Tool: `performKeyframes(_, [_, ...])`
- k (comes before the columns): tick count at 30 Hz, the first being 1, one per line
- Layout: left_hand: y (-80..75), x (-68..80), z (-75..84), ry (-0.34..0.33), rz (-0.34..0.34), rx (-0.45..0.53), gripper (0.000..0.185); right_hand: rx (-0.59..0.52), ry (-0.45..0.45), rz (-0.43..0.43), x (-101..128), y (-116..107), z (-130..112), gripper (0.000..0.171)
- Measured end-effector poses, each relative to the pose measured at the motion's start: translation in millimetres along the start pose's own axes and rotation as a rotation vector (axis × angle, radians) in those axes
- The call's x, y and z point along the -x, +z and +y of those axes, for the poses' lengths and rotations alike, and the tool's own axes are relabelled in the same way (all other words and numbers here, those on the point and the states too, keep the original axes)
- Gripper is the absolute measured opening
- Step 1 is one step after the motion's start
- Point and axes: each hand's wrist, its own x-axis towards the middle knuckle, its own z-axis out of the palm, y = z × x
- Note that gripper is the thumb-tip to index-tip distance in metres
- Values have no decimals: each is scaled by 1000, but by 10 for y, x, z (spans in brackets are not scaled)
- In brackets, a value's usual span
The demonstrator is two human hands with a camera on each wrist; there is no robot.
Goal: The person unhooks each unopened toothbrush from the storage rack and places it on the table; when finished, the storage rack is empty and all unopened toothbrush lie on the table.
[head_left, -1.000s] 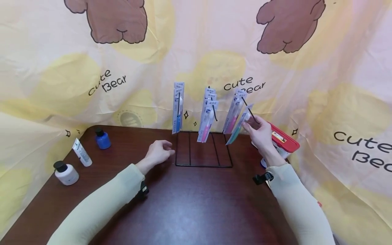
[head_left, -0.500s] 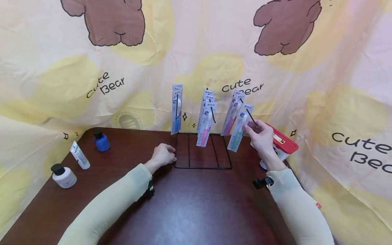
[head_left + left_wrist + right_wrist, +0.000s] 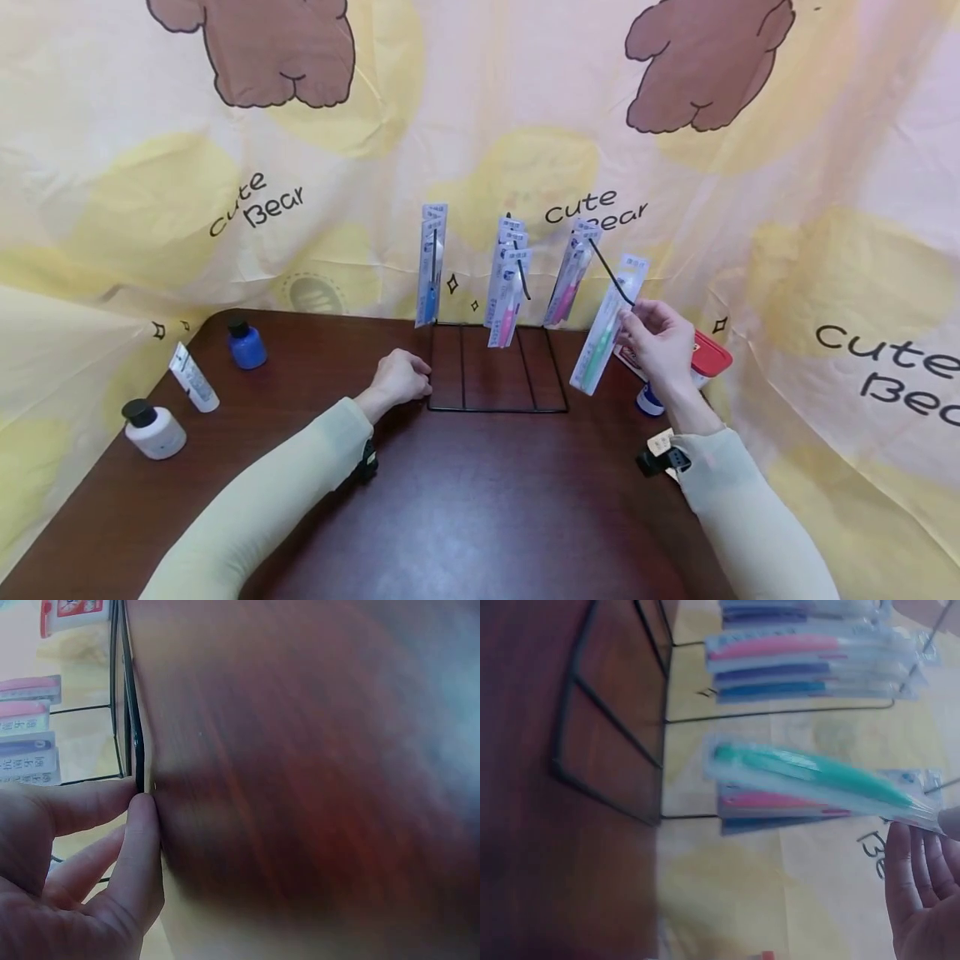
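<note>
A black wire rack (image 3: pixel 495 407) stands at the table's back, with packaged toothbrushes (image 3: pixel 508 287) hanging from three hooks. My right hand (image 3: pixel 647 321) pinches a green toothbrush pack (image 3: pixel 604 337) by its upper part, at the tip of the right hook (image 3: pixel 611 271). Whether the pack is free of the hook I cannot tell. In the right wrist view the green pack (image 3: pixel 810 776) sits apart from the other packs (image 3: pixel 802 667), with my right hand (image 3: pixel 930 829) at its card end. My left hand (image 3: pixel 408 385) grips the rack's front left corner. My left hand's fingers (image 3: pixel 142 825) curl against the base wire (image 3: pixel 127 712).
At the table's left stand a blue bottle (image 3: pixel 246 343), a white tube (image 3: pixel 193 379) and a white bottle with a black cap (image 3: pixel 153 427). A red-lidded box (image 3: pixel 711 354) sits behind my right hand. A bear-print curtain (image 3: pixel 225 192) closes off the back and sides.
My right hand has drawn the green pack outward along the right hook, to the right and a little down. My left hand slid up to the rack's corner and stays there.
</note>
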Motion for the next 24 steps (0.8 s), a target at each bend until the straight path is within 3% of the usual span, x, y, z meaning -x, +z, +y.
performKeyframes(4, [19,-127,-113,36,-12,11,28,26,40,-32,206,83,81,26])
performKeyframes(8, [62,-254,-213,67,0,-30,25,43,90,-132,454,271,187,26])
performKeyframes(9, [33,-195,-126,40,0,-43,25,31,113,-176,517,335,217,26])
performKeyframes(15, [-27,-52,-18,8,4,-33,27,-58,332,-446,916,796,370,27])
performKeyframes(20, [-8,-13,2,3,4,-71,28,-88,498,-598,1208,1153,515,26])
performKeyframes(24, [2,-4,11,2,7,-87,29,-43,555,-682,1377,1375,580,27])
